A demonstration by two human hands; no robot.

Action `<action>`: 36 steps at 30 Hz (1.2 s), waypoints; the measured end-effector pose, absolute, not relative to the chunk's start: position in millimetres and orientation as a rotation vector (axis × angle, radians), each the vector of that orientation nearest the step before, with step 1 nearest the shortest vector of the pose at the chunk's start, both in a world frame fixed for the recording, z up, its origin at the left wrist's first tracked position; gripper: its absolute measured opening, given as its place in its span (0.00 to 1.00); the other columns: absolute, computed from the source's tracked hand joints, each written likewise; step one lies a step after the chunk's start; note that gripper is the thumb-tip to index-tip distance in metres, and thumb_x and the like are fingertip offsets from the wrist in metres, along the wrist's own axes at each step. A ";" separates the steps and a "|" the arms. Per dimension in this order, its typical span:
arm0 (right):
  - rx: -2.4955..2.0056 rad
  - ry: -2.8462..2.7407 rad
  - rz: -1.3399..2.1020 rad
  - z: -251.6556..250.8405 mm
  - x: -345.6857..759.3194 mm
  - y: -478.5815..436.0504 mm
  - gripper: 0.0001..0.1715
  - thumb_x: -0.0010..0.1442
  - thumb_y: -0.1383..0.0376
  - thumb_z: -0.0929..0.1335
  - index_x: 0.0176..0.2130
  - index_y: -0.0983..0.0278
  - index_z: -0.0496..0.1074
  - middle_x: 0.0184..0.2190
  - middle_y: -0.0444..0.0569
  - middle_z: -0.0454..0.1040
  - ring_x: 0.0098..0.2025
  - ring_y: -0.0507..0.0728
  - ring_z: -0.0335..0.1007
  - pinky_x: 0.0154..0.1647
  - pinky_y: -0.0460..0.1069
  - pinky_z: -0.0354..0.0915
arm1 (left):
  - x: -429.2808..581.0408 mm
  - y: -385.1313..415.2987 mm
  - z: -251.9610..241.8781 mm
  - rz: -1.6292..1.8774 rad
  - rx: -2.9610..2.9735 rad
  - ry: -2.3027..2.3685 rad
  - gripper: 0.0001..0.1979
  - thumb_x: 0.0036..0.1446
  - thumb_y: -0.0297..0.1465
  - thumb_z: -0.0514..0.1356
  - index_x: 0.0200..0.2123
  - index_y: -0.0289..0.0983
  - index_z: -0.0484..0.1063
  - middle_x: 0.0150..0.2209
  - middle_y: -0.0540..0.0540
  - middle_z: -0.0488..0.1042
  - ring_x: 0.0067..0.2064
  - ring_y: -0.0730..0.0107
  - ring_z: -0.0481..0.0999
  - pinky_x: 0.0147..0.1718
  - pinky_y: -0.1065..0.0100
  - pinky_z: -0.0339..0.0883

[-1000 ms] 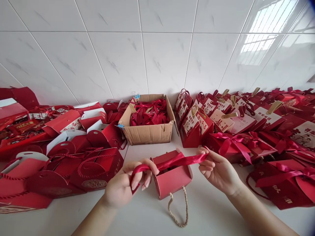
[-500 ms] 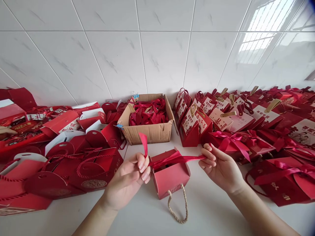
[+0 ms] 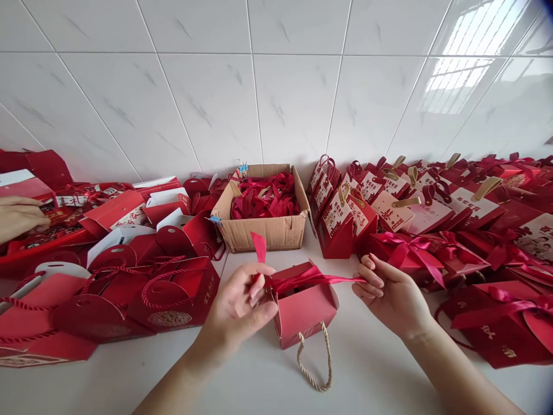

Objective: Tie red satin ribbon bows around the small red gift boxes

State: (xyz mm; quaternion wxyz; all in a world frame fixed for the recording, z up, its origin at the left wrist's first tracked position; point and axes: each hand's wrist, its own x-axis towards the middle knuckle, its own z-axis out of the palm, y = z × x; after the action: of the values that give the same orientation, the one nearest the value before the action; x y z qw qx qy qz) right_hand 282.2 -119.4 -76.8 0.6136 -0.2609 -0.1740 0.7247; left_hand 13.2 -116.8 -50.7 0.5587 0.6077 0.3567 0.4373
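The thumb of the left hand (image 3: 235, 302) has swung down and away from its fingers, which hold a red ribbon (image 3: 311, 278) between them; the right hand (image 3: 395, 300) pinches the ribbon's other end. The strip crosses the top of a small red box (image 3: 306, 311) on the white desk (image 3: 242, 374), between the hands, a rope handle (image 3: 317, 377) at its near side. Behind stands a cardboard carton (image 3: 268, 233) of ribbons; at far left, another person's hand (image 3: 19, 218) has come farther into view
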 end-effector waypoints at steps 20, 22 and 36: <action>-0.585 -0.438 1.743 -79.6 287.8 -114.4 0.13 0.59 0.63 0.65 0.24 0.65 0.64 0.17 0.38 0.51 0.17 0.46 0.41 0.18 0.42 0.50 | 59.3 -107.8 13.9 0.210 2.363 1.538 0.08 0.49 0.33 0.55 0.24 0.38 0.72 0.21 0.50 0.68 0.23 0.72 0.61 0.21 0.70 0.49; -0.579 -0.427 1.741 -79.6 288.4 -114.2 0.13 0.59 0.63 0.65 0.24 0.65 0.64 0.16 0.38 0.51 0.17 0.45 0.41 0.18 0.42 0.49 | 59.9 -107.0 11.0 0.214 2.326 1.521 0.08 0.49 0.34 0.56 0.25 0.38 0.72 0.20 0.51 0.67 0.22 0.72 0.60 0.20 0.70 0.48; -0.631 -0.350 1.721 -81.2 289.5 -110.4 0.15 0.60 0.65 0.63 0.23 0.67 0.65 0.16 0.39 0.53 0.16 0.45 0.41 0.17 0.42 0.49 | 36.0 -120.8 -19.6 0.774 1.834 1.090 0.25 0.51 0.30 0.59 0.52 0.42 0.55 0.42 0.47 0.67 0.37 0.72 0.67 0.42 0.66 0.63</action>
State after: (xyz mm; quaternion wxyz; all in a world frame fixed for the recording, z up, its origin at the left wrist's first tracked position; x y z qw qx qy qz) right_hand 289.5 -110.4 -81.2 0.5954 -0.2717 -0.1508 0.7409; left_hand 36.0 -120.8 -19.6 0.4223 0.7325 0.4353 0.3093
